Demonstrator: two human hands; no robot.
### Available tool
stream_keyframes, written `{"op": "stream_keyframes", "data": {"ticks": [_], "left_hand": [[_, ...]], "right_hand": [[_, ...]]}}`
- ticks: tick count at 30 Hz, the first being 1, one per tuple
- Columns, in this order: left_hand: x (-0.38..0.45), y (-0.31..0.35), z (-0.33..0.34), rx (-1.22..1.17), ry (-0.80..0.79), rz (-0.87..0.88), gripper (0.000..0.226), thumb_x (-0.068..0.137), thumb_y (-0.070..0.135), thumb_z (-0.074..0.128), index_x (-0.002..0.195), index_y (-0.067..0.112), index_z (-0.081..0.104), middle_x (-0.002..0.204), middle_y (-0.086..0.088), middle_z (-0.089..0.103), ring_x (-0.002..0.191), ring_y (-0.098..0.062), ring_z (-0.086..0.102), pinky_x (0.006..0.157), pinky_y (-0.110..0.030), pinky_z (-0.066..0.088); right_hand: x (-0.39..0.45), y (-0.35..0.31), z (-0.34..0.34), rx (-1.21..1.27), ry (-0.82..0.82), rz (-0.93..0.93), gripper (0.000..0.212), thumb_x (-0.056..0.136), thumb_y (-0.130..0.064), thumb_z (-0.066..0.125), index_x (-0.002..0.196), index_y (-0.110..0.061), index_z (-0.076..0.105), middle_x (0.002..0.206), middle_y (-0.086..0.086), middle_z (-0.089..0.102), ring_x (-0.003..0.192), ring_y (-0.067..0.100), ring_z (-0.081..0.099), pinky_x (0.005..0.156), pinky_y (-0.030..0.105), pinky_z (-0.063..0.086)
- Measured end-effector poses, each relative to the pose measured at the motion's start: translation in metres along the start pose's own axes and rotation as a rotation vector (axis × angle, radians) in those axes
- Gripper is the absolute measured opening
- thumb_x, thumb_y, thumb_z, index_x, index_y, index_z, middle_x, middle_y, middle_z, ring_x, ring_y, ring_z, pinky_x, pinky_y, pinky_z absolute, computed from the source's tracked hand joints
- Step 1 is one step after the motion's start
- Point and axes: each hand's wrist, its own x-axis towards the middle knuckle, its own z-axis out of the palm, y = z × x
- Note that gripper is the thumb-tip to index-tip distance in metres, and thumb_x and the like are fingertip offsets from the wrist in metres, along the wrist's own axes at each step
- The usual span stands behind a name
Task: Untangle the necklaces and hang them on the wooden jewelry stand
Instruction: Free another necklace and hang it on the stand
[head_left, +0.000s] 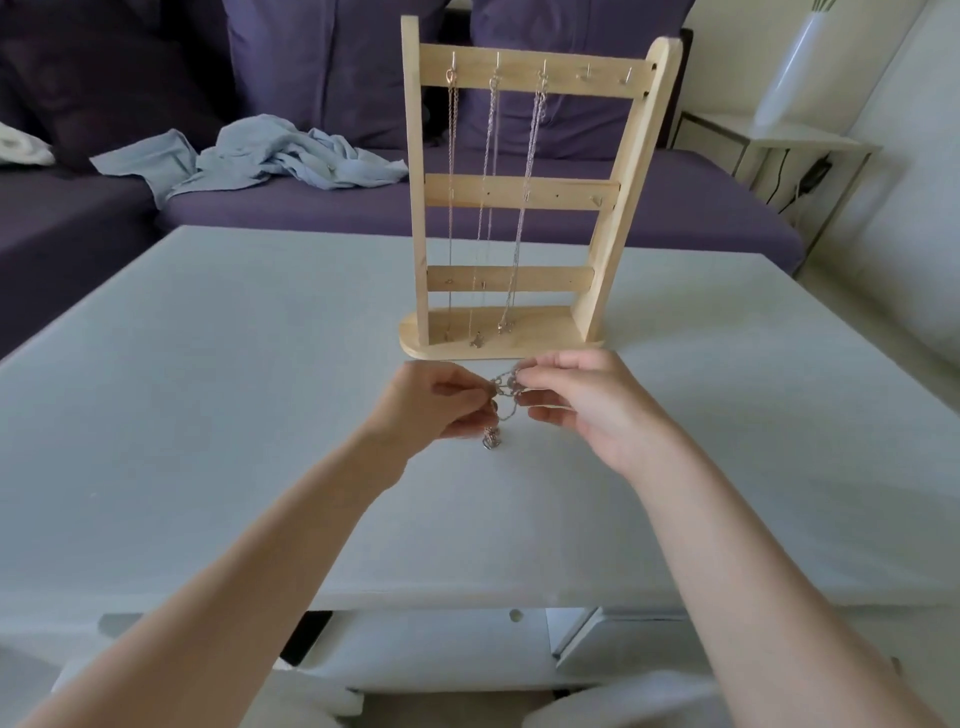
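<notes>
Pale grey desk (208, 415) fills the foreground; a lower shelf (441, 654) of the same colour shows beneath its near edge. Behind it, a dark purple sofa (519, 208) with two matching cushions (322, 62) against the back, and a crumpled light blue cloth (270, 156) lying on the seat at left. At far right, a white side table (810, 140) carrying a tall white vase (800, 67), with a dark cable (789, 192) hanging below.
</notes>
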Motion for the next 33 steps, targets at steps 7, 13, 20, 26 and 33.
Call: {"op": "stream_keyframes", "data": {"ticks": [7, 13, 20, 26, 33], "left_hand": [[0.003, 0.005, 0.006, 0.009, 0.060, 0.004, 0.015, 0.090, 0.002, 0.056, 0.080, 0.008, 0.065, 0.083, -0.006, 0.068, 0.076, -0.012, 0.067, 0.076, -0.021, 0.055], [0.005, 0.005, 0.006, -0.074, 0.016, -0.032, 0.014, 0.091, 0.001, 0.056, 0.101, 0.002, 0.065, 0.087, -0.008, 0.067, 0.077, -0.014, 0.064, 0.077, -0.019, 0.056], [0.010, 0.007, 0.008, -0.049, 0.007, -0.048, 0.008, 0.088, 0.004, 0.062, 0.093, 0.007, 0.068, 0.084, -0.005, 0.066, 0.072, -0.008, 0.062, 0.071, -0.011, 0.053], [0.018, 0.014, 0.016, -0.168, 0.034, -0.024, 0.012, 0.090, 0.002, 0.056, 0.086, 0.008, 0.065, 0.073, -0.001, 0.061, 0.063, -0.005, 0.058, 0.067, -0.011, 0.051], [0.023, 0.022, 0.017, -0.239, -0.001, -0.029, 0.014, 0.094, 0.007, 0.053, 0.087, 0.015, 0.061, 0.080, 0.003, 0.061, 0.076, -0.009, 0.062, 0.090, -0.024, 0.047]], "right_hand": [[0.003, -0.003, 0.001, 0.088, 0.013, 0.025, 0.018, 0.086, 0.003, 0.057, 0.071, -0.006, 0.062, 0.063, 0.003, 0.060, 0.054, 0.012, 0.052, 0.051, 0.017, 0.046], [0.004, 0.003, 0.012, -0.023, -0.037, 0.009, 0.011, 0.086, -0.004, 0.062, 0.077, -0.009, 0.064, 0.065, 0.003, 0.059, 0.053, 0.010, 0.051, 0.050, 0.016, 0.045], [0.003, 0.008, 0.006, -0.083, 0.030, -0.062, 0.009, 0.087, -0.007, 0.063, 0.078, -0.010, 0.066, 0.063, 0.001, 0.062, 0.053, 0.009, 0.053, 0.052, 0.015, 0.045], [0.008, 0.003, 0.002, -0.042, 0.002, -0.084, 0.009, 0.086, -0.004, 0.063, 0.080, -0.010, 0.066, 0.071, 0.002, 0.066, 0.062, 0.009, 0.060, 0.056, 0.014, 0.047], [0.012, -0.003, -0.004, 0.161, -0.003, -0.041, 0.012, 0.087, 0.001, 0.061, 0.078, -0.007, 0.065, 0.060, -0.002, 0.062, 0.051, 0.006, 0.052, 0.051, 0.014, 0.045]]}}
